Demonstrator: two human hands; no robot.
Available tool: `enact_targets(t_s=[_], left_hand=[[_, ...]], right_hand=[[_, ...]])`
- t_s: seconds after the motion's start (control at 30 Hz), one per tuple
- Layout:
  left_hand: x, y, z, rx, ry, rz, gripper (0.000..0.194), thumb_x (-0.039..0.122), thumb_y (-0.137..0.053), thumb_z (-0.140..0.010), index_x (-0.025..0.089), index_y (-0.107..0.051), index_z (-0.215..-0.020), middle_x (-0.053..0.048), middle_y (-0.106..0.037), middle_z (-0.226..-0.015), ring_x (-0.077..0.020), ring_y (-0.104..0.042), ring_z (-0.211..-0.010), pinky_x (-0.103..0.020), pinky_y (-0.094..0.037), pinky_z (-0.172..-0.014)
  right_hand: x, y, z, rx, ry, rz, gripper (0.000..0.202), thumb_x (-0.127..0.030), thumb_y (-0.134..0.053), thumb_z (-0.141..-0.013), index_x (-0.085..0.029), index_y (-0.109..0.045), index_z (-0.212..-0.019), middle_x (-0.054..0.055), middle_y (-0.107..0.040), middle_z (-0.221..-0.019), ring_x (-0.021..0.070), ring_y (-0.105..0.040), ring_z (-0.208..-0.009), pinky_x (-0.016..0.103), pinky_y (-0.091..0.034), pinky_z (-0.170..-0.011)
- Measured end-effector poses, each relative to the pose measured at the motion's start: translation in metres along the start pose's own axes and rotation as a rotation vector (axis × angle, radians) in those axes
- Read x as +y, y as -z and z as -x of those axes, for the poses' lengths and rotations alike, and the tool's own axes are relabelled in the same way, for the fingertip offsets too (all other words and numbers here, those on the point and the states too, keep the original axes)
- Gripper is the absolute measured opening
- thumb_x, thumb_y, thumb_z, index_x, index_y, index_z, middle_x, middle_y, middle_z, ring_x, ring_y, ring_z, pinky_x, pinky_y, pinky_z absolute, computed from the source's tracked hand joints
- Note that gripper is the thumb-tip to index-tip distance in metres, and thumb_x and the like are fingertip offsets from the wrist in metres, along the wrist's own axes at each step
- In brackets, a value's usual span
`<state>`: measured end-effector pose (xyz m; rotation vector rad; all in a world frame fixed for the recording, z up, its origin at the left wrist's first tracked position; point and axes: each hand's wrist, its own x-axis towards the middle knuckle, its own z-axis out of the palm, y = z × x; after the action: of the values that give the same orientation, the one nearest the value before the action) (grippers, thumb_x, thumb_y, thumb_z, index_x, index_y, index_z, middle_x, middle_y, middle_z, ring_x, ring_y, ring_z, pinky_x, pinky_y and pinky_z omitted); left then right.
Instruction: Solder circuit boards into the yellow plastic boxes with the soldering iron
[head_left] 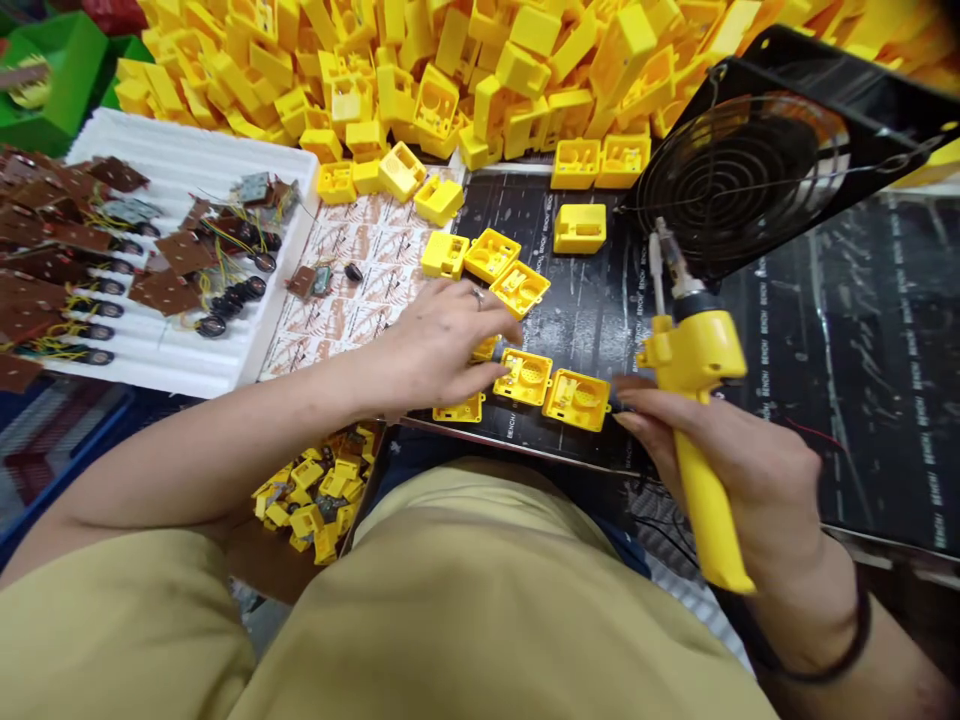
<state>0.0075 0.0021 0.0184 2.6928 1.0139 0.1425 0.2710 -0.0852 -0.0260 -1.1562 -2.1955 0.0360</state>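
Observation:
My left hand (442, 345) is bent over a row of small open yellow plastic cases. Its thumb and fingers close around one case (486, 350), mostly hidden beneath them. Right beside the thumb lies another open case (527, 377), with a further open case (577, 400) to its right. In my right hand (742, 450) is a yellow soldering gun (709, 355), its metal tip pointing up and away from me. The right fingertips reach a small dark piece at the edge of the rightmost case; what it is I cannot make out.
Yellow cases (525, 60) are heaped along the back. A black fan (750, 170) stands at the back right. To the left, a white foam tray (281, 235) holds brown circuit boards (184, 250) with wired round parts. One loose board (304, 280) lies on patterned paper. Below is a box of yellow pieces (315, 500).

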Motion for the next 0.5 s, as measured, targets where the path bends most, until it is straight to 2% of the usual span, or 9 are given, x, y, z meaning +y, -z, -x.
enact_targets(t_s=[0.07,0.13,0.23,0.3,0.37,0.43,0.5], left_hand=[[0.004,-0.004,0.002,0.036,-0.01,0.018,0.033,0.039,-0.057,-0.089,0.019,-0.063,-0.114,-0.008,-0.067,-0.118,-0.026,-0.056,-0.113,-0.044,-0.039,-0.101],[0.011,-0.012,0.001,0.035,-0.051,-0.036,0.037,0.039,-0.06,-0.088,0.017,-0.06,-0.118,-0.01,-0.068,-0.119,-0.0291,-0.052,-0.123,-0.05,-0.033,-0.109],[0.015,-0.015,0.001,0.079,-0.063,-0.041,0.043,0.035,-0.065,-0.086,0.016,-0.057,-0.123,-0.009,-0.07,-0.115,-0.0286,-0.053,-0.125,-0.052,-0.026,-0.115],[0.008,-0.006,0.004,0.152,0.0,0.058,0.051,0.041,-0.065,-0.087,0.017,-0.052,-0.13,-0.009,-0.068,-0.121,-0.0244,-0.058,-0.12,-0.046,-0.032,-0.113],[-0.007,0.007,0.009,0.179,0.066,0.153,0.062,0.046,-0.063,-0.087,0.019,-0.043,-0.14,-0.01,-0.062,-0.131,-0.0216,-0.06,-0.117,-0.038,-0.041,-0.107],[-0.022,0.013,0.014,0.106,0.063,0.189,0.074,0.05,-0.062,-0.087,0.02,-0.032,-0.148,-0.013,-0.055,-0.14,-0.0231,-0.057,-0.124,-0.036,-0.044,-0.105],[-0.029,0.009,0.018,-0.025,0.006,0.164,0.091,0.057,-0.067,-0.08,0.02,-0.026,-0.152,-0.018,-0.043,-0.151,-0.0291,-0.044,-0.138,-0.041,-0.04,-0.11]], right_hand=[[0.007,-0.012,0.0,-0.015,0.011,-0.035,0.027,-0.034,-0.067,-0.089,-0.019,-0.058,-0.11,0.007,-0.069,-0.102,0.0194,-0.069,-0.084,0.03,-0.055,-0.076],[0.011,-0.022,0.002,-0.03,0.009,-0.094,0.041,-0.043,-0.069,-0.086,-0.019,-0.054,-0.115,0.01,-0.066,-0.111,0.0251,-0.067,-0.097,0.037,-0.056,-0.083],[0.011,-0.03,0.005,-0.036,0.007,-0.14,0.041,-0.031,-0.072,-0.086,-0.021,-0.051,-0.12,0.01,-0.064,-0.118,0.0252,-0.064,-0.109,0.038,-0.057,-0.089],[0.013,-0.032,0.008,-0.022,0.007,-0.139,0.046,-0.021,-0.073,-0.084,-0.022,-0.049,-0.123,0.012,-0.061,-0.125,0.0251,-0.063,-0.114,0.038,-0.056,-0.094],[0.017,-0.033,0.011,-0.013,0.003,-0.134,0.052,-0.019,-0.076,-0.081,-0.024,-0.049,-0.125,0.013,-0.059,-0.13,0.0253,-0.062,-0.114,0.039,-0.055,-0.096],[0.022,-0.034,0.014,-0.014,0.009,-0.128,0.055,-0.02,-0.078,-0.079,-0.025,-0.05,-0.126,0.011,-0.06,-0.128,0.0245,-0.064,-0.11,0.036,-0.057,-0.093],[0.023,-0.034,0.016,0.001,0.023,-0.125,0.056,-0.021,-0.078,-0.078,-0.025,-0.051,-0.127,0.01,-0.062,-0.124,0.0241,-0.065,-0.106,0.035,-0.058,-0.089]])
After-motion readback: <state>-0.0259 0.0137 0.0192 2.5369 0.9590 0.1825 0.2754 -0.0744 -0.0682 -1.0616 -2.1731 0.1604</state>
